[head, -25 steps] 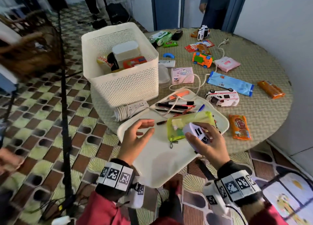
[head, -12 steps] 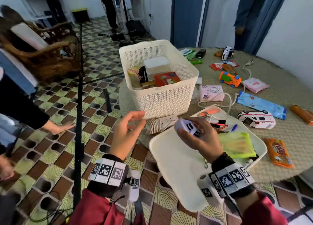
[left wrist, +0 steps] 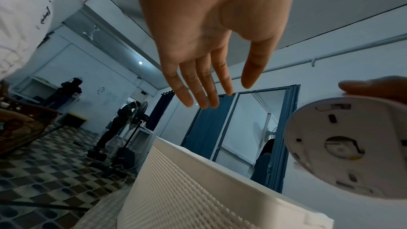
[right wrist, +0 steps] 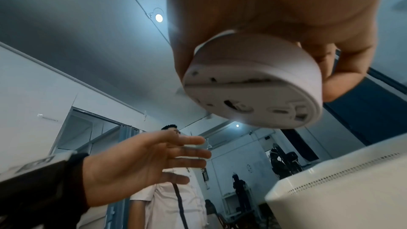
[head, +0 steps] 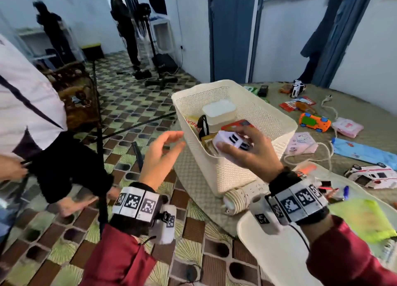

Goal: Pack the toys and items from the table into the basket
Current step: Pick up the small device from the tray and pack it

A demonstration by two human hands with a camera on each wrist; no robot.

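Note:
My right hand (head: 240,148) grips a round white device (head: 231,140) with dark slots, holding it over the near rim of the white mesh basket (head: 234,174). The device's flat underside (right wrist: 253,97) shows in the right wrist view, and its disc (left wrist: 348,147) also appears in the left wrist view. My left hand (head: 163,150) hovers open and empty just left of the basket, fingers straight (left wrist: 198,93). Inside the basket lie a white box (head: 218,111), a red pack and a black item.
A white tray (head: 268,249) with a yellow-green pouch (head: 361,219) and pens sits at the table's near edge. A coiled power strip (head: 238,199) lies before the basket. Toy cars, packets and a cable are spread over the table. A person (head: 28,122) stands at the left beside a stand pole.
My right hand lifted the white device off the tray and carried it left and up over the basket's rim. My left hand rose from the tray and moved beside the basket.

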